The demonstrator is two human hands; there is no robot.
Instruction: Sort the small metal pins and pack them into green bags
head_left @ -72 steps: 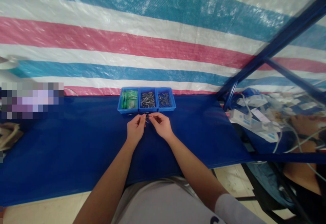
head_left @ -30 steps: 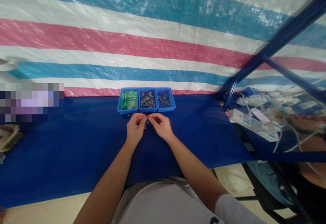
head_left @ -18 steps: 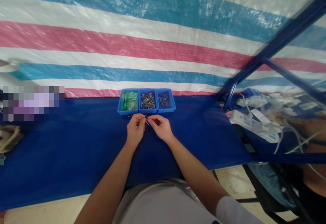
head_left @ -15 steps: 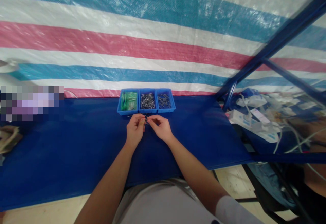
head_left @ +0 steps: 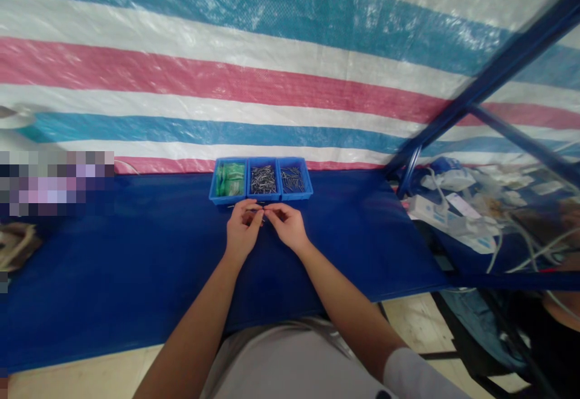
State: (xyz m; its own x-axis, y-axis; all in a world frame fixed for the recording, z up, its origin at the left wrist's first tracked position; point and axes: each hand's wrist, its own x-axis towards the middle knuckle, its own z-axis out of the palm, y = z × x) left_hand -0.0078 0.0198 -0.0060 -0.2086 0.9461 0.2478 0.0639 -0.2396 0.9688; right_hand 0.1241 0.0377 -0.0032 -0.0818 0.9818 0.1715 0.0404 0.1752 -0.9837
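Note:
My left hand (head_left: 243, 228) and my right hand (head_left: 287, 225) meet fingertip to fingertip just in front of the blue bins. Both are closed in a pinch. Something small and thin shows between the fingertips, too small to name. Three joined blue bins stand behind the hands. The left bin (head_left: 212, 191) holds green packets (head_left: 232, 179). Inside the middle bin (head_left: 263, 197) is a pile of short metal pieces (head_left: 263, 179). Longer thin metal pieces (head_left: 292, 179) lie in the right bin (head_left: 298, 196). A thin dark piece pokes out by the left fingers, partly hidden.
The blue tabletop (head_left: 136, 266) spreads on both sides. A striped tarp (head_left: 272, 78) hangs behind it. On the right stand a blue metal frame (head_left: 453, 109) and a side table with white boxes (head_left: 437, 214), bags and cables. Another person sits at the far right. A brown container (head_left: 18, 245) is far left.
My hands have shifted very slightly to the right. The left thumb has moved up towards the right fingertips. The bins stay in place.

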